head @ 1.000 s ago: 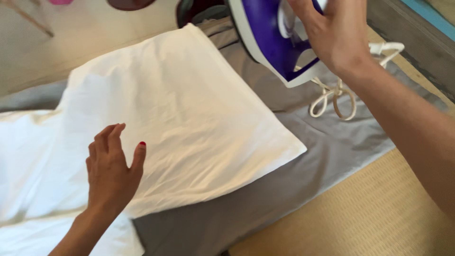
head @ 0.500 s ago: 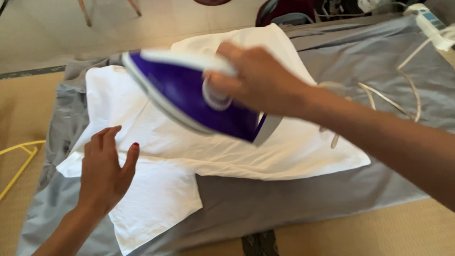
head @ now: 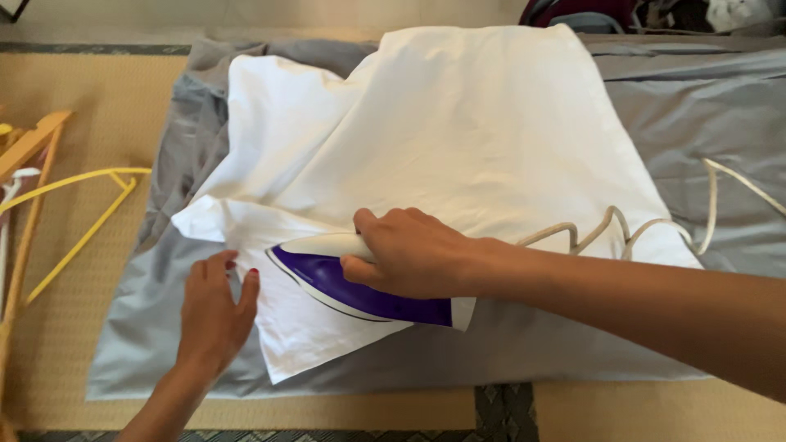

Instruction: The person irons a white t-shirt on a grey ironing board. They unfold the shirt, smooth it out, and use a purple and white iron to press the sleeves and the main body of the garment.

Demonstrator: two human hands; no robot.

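Observation:
My right hand [head: 409, 250] grips the white handle of a purple and white iron [head: 352, 286], which rests flat on the near sleeve of a white garment [head: 458, 131]. The garment lies spread over a grey sheet [head: 696, 106] on the floor. My left hand [head: 214, 307] presses flat on the sleeve's left edge, fingers spread, just left of the iron's tip. The iron's white cord [head: 655, 225] trails off to the right across the garment and sheet.
A yellow hanger [head: 82, 213] and a wooden frame [head: 29, 155] lie on the straw mat [head: 74, 90] at the left. Dark red and other items [head: 589, 12] sit beyond the sheet's far right edge.
My right hand has carried the iron from the air down onto the sleeve at the near edge. The view has shifted left. My left hand stays flat on the sleeve.

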